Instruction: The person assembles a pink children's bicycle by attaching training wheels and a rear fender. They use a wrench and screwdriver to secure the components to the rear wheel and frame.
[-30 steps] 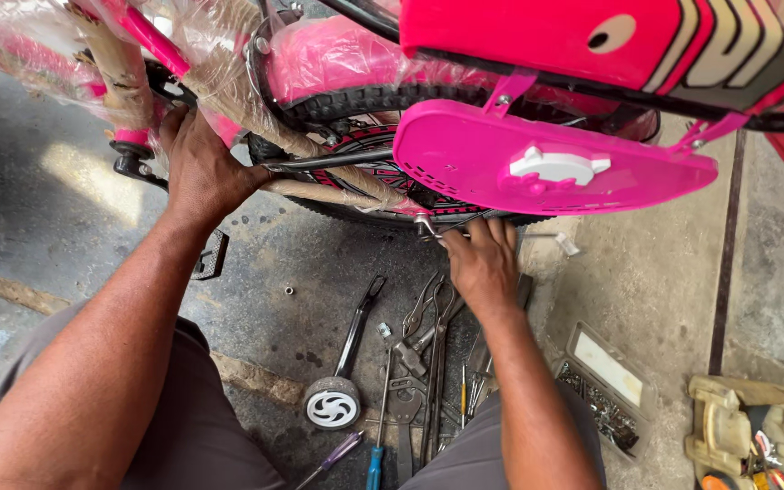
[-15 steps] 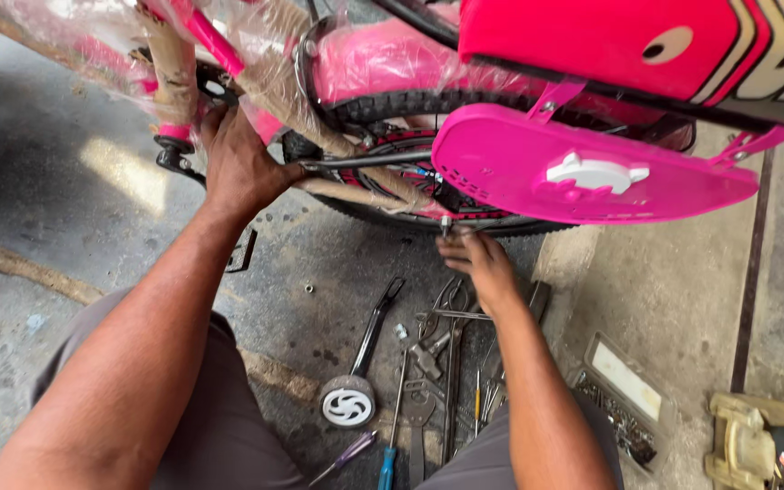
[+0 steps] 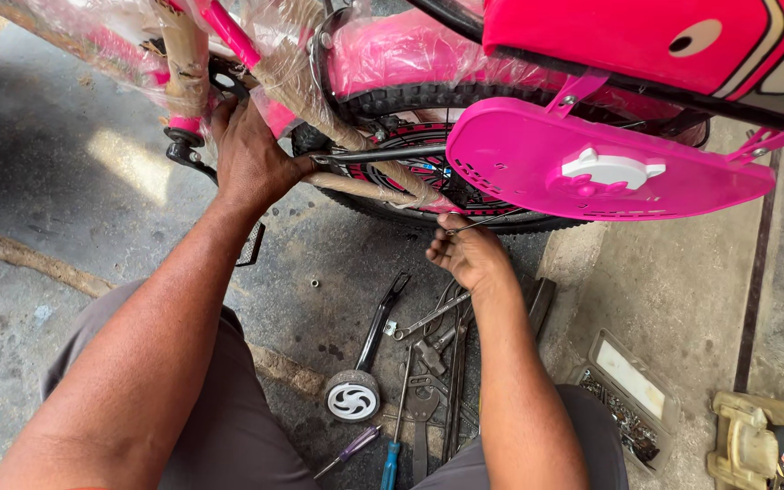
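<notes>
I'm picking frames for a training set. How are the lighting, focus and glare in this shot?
Head view: soft daylight, a bright patch on the concrete floor; glare on the plastic wrap; both hands, left and right, look sharp; tools lie in shade; edges bend slightly.
</notes>
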